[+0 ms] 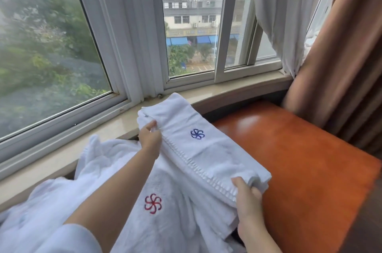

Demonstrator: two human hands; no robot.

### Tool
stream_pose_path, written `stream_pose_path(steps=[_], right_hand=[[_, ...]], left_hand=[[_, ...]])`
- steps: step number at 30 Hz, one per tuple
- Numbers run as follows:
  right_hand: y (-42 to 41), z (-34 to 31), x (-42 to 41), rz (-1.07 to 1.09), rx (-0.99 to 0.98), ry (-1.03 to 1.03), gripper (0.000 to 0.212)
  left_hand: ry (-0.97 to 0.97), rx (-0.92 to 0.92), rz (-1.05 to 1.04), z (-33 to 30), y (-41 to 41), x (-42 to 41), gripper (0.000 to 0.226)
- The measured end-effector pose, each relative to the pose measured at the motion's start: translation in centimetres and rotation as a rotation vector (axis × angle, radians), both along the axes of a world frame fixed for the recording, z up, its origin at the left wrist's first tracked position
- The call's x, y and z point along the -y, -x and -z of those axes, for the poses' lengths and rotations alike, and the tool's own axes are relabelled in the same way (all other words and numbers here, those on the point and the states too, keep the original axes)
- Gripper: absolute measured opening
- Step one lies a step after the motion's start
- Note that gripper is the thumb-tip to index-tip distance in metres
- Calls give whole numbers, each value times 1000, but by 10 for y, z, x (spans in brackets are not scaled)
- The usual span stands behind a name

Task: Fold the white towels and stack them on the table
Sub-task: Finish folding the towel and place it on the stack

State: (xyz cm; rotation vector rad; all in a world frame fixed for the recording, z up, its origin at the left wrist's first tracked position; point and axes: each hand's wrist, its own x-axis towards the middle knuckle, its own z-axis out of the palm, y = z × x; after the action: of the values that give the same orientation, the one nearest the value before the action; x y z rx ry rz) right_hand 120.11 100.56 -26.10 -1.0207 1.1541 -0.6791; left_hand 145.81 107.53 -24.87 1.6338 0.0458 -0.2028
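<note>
Gripping a folded white towel (198, 145) at both ends, the left hand (149, 136) pinches its far end near the windowsill (237, 89) and the right hand (247, 197) clasps the near end. It hangs over the orange desk (310, 166) edge, overlapping a loose towel (153, 204) with a red emblem.

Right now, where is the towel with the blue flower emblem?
In the head view, the blue-emblem towel is centre frame, held folded between the left hand and right hand, over the orange table, below the windowsill.
</note>
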Motion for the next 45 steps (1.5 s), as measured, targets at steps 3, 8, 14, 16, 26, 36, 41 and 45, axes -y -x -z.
stream_pose_path(steps=[3,8,14,16,26,36,41,45], right_hand=[[7,-8,2,-29,26,1,4],[26,-1,-7,-139,-59,16,11],[26,-1,-13,-155,-132,160,25],[32,11,-18,-176,-217,51,29],[65,24,-75,-232,-221,12,50],[72,24,-146,-399,-160,-9,28],[54,27,-174,-493,-121,-38,24],[42,30,-182,-566,-175,50,21]], left_hand=[[-36,130,103,-13,12,4,77],[-395,164,209,-1,20,-5,49],[-706,328,264,-4,48,-3,49],[-921,555,385,-2,61,-6,45],[-799,502,700,-9,124,-64,37],[-795,406,488,-20,154,-185,29],[-945,316,362,-7,149,-242,39],[-1197,263,385,1,146,-269,48]])
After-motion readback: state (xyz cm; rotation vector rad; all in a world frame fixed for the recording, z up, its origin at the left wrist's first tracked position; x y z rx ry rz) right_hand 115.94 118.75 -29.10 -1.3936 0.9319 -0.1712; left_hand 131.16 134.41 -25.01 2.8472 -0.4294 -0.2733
